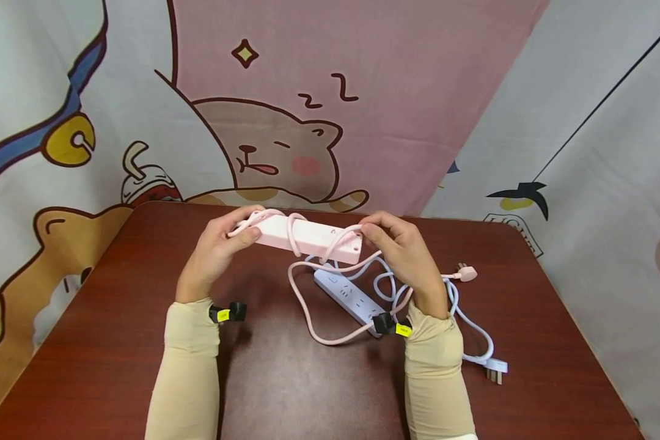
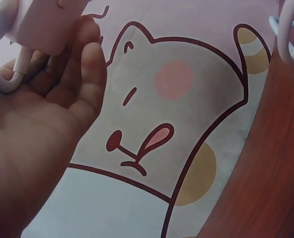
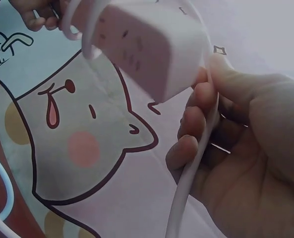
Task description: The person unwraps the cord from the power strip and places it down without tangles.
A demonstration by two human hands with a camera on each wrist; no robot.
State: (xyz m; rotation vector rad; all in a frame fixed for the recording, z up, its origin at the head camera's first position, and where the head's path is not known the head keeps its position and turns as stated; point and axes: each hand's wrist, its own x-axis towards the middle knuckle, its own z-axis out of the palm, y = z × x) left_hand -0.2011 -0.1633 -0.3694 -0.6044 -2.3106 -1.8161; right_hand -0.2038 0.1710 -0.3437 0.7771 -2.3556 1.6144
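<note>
A pink power strip (image 1: pixel 315 234) is held up above the table, tilted slightly down to the right, with its own pink cord (image 1: pixel 330 343) wound around it in loose turns. At its left end my left hand (image 1: pixel 211 250) grips the strip, thumb in front and fingers behind. My right hand (image 1: pixel 404 250) is at the other end, pinching the cord between thumb and fingers. In the right wrist view the cord (image 3: pixel 188 183) runs down across that hand's fingers, and the strip's socket face (image 3: pixel 132 44) shows. From there the cord hangs in a wide loop.
Below lies a light blue power strip (image 1: pixel 343 293), partly covered by the pink loop and the right wrist. Its blue cord (image 1: pixel 484 333) lies tangled to the right, ending in a blue plug (image 1: pixel 496 366). A pink plug (image 1: pixel 465 273) rests nearby. Printed cloth (image 1: pixel 418 91) hangs behind the brown table (image 1: pixel 286 391).
</note>
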